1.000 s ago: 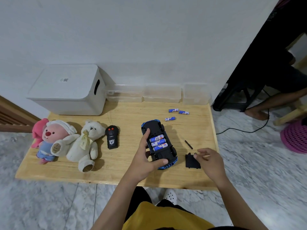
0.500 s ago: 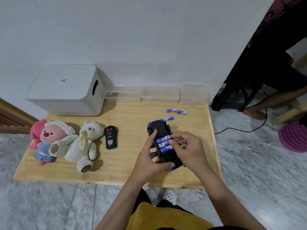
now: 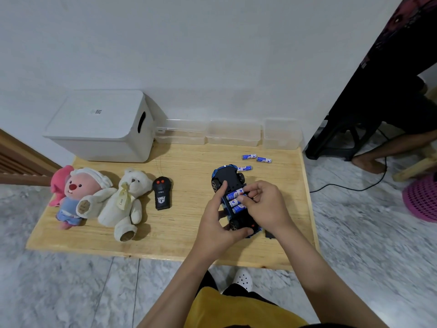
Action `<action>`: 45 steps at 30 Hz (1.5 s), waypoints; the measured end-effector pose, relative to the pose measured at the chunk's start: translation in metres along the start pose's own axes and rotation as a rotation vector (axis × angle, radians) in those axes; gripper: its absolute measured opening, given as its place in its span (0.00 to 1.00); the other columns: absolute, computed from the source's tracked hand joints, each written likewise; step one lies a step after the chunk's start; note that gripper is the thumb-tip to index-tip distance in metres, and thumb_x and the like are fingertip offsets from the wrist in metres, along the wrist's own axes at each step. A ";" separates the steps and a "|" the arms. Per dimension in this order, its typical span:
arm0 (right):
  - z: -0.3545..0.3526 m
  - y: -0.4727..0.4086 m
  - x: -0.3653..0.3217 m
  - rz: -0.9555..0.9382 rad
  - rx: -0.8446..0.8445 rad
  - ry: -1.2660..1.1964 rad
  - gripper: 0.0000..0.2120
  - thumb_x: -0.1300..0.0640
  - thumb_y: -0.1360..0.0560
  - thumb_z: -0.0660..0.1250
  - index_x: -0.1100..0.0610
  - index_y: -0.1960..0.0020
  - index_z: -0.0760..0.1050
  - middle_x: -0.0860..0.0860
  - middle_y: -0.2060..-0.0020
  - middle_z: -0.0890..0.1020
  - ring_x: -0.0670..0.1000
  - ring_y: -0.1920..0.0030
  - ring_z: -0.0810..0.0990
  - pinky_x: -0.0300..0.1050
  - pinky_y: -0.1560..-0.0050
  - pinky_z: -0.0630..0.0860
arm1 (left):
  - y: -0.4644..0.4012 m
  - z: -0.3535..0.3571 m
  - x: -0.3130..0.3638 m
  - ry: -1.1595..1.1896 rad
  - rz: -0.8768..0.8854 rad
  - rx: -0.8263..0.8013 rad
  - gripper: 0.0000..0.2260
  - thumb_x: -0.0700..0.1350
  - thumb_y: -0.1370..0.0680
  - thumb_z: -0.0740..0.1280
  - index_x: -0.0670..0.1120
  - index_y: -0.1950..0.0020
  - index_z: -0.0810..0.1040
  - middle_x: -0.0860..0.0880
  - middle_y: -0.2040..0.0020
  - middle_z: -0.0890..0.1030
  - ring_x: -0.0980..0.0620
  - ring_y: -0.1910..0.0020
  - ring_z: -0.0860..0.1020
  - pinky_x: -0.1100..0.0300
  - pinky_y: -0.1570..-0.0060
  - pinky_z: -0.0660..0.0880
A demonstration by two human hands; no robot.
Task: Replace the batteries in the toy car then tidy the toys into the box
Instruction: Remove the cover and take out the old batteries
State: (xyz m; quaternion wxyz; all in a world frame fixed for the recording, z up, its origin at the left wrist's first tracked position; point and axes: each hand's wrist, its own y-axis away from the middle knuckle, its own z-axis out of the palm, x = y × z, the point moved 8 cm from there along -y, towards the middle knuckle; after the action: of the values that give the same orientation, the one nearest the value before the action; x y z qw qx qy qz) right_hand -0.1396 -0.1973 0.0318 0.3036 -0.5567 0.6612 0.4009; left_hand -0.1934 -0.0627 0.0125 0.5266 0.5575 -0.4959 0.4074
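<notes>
Lying upside down between the two hands, the toy car (image 3: 233, 200) was set on the table (image 3: 184, 242) with its long axis running away from the person and tilted slightly, nose at the far end. The left hand (image 3: 218, 229) was clamped on the car — thumb hooked round the near end by the rear wheel, forefinger laid along the left flank up toward the front wheel. The right hand (image 3: 264, 205) was placed over the open bay from the right side, its fingertips (image 3: 243, 197) curled onto the middle one of the three batteries (image 3: 235, 200) seated crosswise to the car's axis. A firm pinch could not be confirmed; contact was judged likely. The right hand was the nearer to the cells, so the extraction was judged to fall to it, lifting upward and rightward while the left held the chassis.

Three loose batteries (image 3: 256, 159) were lying beyond both hands, past the car's nose. The cover (image 3: 269, 234) was partly hidden just under the right wrist. The box (image 3: 101, 131) was standing well to the left and beyond the left hand.
</notes>
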 end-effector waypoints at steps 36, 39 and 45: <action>0.007 0.014 0.003 -0.024 -0.004 -0.022 0.06 0.62 0.24 0.63 0.54 0.51 0.77 0.49 0.55 0.75 0.40 0.57 0.75 0.28 0.60 0.68 | -0.005 -0.014 0.002 -0.081 0.094 0.134 0.47 0.47 0.40 0.77 0.64 0.26 0.58 0.56 0.35 0.70 0.49 0.38 0.74 0.45 0.46 0.78; 0.010 0.013 0.003 -0.021 -0.005 -0.059 0.03 0.59 0.25 0.65 0.53 0.55 0.76 0.51 0.56 0.77 0.45 0.56 0.76 0.34 0.59 0.71 | -0.004 -0.017 0.002 -0.098 0.107 0.145 0.47 0.48 0.40 0.77 0.63 0.26 0.58 0.63 0.37 0.70 0.50 0.37 0.74 0.45 0.45 0.78; 0.011 0.013 0.001 -0.044 0.048 -0.082 0.07 0.52 0.28 0.72 0.54 0.58 0.75 0.47 0.63 0.75 0.46 0.59 0.75 0.35 0.60 0.69 | -0.004 -0.019 0.002 -0.109 0.106 0.152 0.47 0.48 0.40 0.76 0.63 0.26 0.57 0.60 0.36 0.70 0.50 0.37 0.74 0.44 0.46 0.78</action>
State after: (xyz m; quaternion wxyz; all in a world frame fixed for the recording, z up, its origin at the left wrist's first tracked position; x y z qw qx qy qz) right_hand -0.1535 -0.1877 0.0278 0.3524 -0.5466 0.6454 0.4006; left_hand -0.1881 -0.0440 0.0164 0.4328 0.5903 -0.5202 0.4400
